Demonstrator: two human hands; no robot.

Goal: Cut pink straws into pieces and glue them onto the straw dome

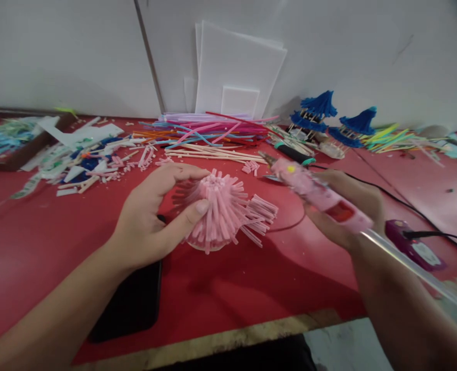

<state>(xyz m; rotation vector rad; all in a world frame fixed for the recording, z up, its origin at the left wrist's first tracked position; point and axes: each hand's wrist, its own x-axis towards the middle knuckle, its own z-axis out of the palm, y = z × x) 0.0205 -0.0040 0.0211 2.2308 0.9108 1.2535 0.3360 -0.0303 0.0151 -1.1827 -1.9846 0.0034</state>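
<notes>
Holding pink dome [223, 214] in half-curled L hand [145, 214], glue gun [319, 193] in tight-wrapped R hand [354, 196], brn tray [4, 166] w/ blue-grn strips [7, 135]

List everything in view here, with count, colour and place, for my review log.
Pink strip dome: one, pink, in left hand
Glue gun: one, pink, in right hand
Glue stick: one, clear, behind gun
Loose strips: several, pink, right of dome
Phone-like slab: one, black, under left forearm
Blue-roofed models: two, blue, back right
Sheets: at least three, white, against wall
Long strips: many, mixed colours, back centre
Sticks: several, pale, before long strips
Scraps: many, mixed colours, left
Tray: one, brown, far left
Box with cable: one, purple, right
Table: one, red, beneath
Left hand: one, bare, on dome
Right hand: one, bare, around gun
</notes>
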